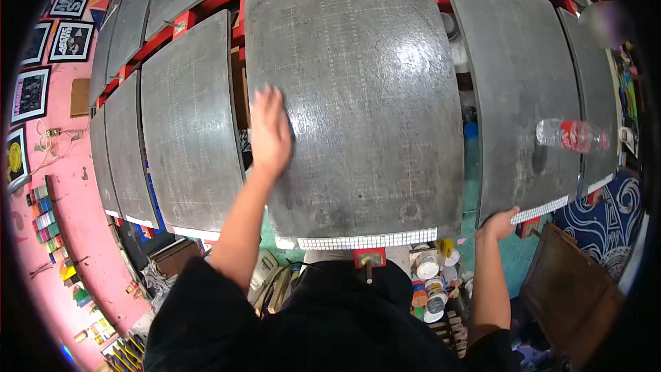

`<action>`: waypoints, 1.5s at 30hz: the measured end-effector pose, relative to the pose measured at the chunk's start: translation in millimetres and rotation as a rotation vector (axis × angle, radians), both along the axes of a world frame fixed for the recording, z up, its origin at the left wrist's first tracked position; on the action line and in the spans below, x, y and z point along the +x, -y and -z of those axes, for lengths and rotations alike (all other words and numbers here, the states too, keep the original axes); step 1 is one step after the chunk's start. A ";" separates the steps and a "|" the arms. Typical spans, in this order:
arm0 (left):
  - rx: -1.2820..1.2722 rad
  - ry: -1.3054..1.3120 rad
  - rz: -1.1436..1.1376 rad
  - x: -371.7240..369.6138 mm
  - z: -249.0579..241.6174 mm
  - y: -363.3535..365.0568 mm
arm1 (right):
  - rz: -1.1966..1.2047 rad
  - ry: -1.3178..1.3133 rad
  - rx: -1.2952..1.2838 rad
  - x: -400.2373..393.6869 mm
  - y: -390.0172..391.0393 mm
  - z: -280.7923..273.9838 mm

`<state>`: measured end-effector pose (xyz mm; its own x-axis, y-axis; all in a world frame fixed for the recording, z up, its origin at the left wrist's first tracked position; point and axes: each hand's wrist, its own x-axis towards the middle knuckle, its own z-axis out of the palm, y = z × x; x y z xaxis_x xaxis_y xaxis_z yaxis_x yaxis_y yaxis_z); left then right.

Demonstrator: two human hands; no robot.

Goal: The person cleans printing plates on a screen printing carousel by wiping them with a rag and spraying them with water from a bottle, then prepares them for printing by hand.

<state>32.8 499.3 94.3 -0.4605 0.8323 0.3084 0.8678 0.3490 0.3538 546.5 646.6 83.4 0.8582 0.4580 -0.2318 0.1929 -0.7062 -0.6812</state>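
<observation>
My left hand (270,131) lies on the left edge of the large grey platen (358,103) in front of me, fingers stretched out and nothing in them. This platen has faint grid lines, a wet-looking shine at its upper right and a white gridded strip (368,239) along its front edge. At the near left corner of the right-hand platen (527,89), my right hand (498,224) grips the edge, thumb on top and fingers mostly hidden underneath. A clear plastic bottle (573,136) with a red label lies on that platen's right side.
More grey platens (189,124) fan out on red metal arms (213,1). Below are several paint tubs (435,296) and a brown board (571,296). Framed prints (71,41) hang on the pink wall (69,107) at left, above a row of coloured items (47,217).
</observation>
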 end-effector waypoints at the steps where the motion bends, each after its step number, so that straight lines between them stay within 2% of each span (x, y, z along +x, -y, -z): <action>1: 0.010 -0.077 -0.045 -39.6 9.2 -30.1 | -0.012 0.002 0.019 4.4 -1.3 4.8; 2: 0.090 -0.111 -0.106 -116.8 21.1 -91.8 | -0.036 0.012 -0.001 6.4 -5.1 12.1; 3: 0.062 -0.113 -0.126 -149.8 19.0 -121.2 | -0.021 -0.022 0.030 12.8 -1.5 13.6; 5: 0.040 -0.127 -0.171 -175.2 21.1 -158.7 | 0.001 -0.061 0.060 4.5 -5.7 9.2; 6: 0.031 -0.126 -0.169 -172.2 26.2 -155.7 | 0.069 -0.048 -0.018 -4.9 -9.5 0.8; 7: 0.087 -0.160 -0.104 -157.0 29.1 -141.1 | 0.127 -0.027 -0.104 -7.2 -9.2 -7.9; 8: 0.162 -0.204 -0.034 -139.9 24.4 -134.6 | 0.018 -0.054 -0.082 10.5 -5.1 2.1; 10: 0.076 -0.126 0.109 -39.6 -3.2 -78.9 | -0.005 -0.072 -0.010 7.3 -2.4 0.7; 12: -0.086 0.092 0.153 44.4 -7.4 -7.2 | -0.033 -0.094 0.060 -2.7 -1.4 -3.5; 13: -0.247 0.166 0.097 74.7 -22.8 13.9 | -0.019 -0.112 0.086 -8.3 -1.6 -9.2; 14: -0.271 0.201 0.064 77.5 -29.5 22.0 | -0.005 -0.132 0.113 -13.7 -2.9 -13.0; 17: -0.155 0.084 0.016 27.1 -14.9 -18.8 | -0.018 -0.138 0.102 1.4 -0.2 -0.6; 19: 0.012 -0.051 -0.015 -46.4 2.1 -73.8 | 0.045 -0.115 0.013 8.2 -1.1 5.1; 22: -0.006 -0.129 -0.144 -166.6 24.1 -160.6 | -0.014 -0.100 0.075 13.4 3.0 11.0; 23: -0.093 -0.130 -0.209 -185.5 16.9 -184.6 | -0.037 -0.089 0.106 14.1 4.0 13.5; 24: -0.054 -0.160 -0.241 -188.2 24.4 -192.7 | -0.029 -0.088 0.103 16.1 5.5 14.9; 25: -0.019 -0.186 -0.278 -185.1 31.7 -193.9 | 0.009 -0.032 0.008 19.0 4.2 15.0; 27: 0.099 -0.170 -0.050 -122.7 24.3 -155.8 | 0.041 0.009 -0.071 17.4 -4.3 16.1; 29: -0.026 -0.039 0.031 -36.7 4.8 -100.6 | 0.039 -0.026 -0.012 15.2 0.8 12.9; 31: -0.168 0.060 -0.001 -4.1 -11.0 -64.1 | 0.039 -0.035 0.000 9.8 0.1 10.8; 33: -0.090 -0.014 -0.058 -46.0 6.5 -78.1 | 0.029 -0.031 0.008 8.7 -1.2 8.6; 34: 0.026 -0.106 -0.051 -86.0 19.1 -95.3 | 0.025 -0.029 0.002 7.8 -0.6 8.6; 37: -0.009 -0.189 -0.194 -212.6 35.1 -176.5 | 0.018 -0.067 0.041 8.9 2.3 6.3; 39: -0.131 -0.204 -0.293 -239.2 36.1 -226.4 | 0.013 -0.112 0.083 9.4 2.9 6.2; 41: -0.094 -0.225 -0.257 -217.4 45.8 -245.6 | 0.014 -0.069 0.011 10.5 2.9 7.2; 43: -0.058 -0.131 0.054 -126.2 19.9 -238.4 | 0.021 -0.092 0.015 12.0 3.4 7.8; 45: -0.047 -0.064 0.472 -39.7 -3.6 -210.0 | 0.039 -0.109 0.036 14.8 1.9 11.2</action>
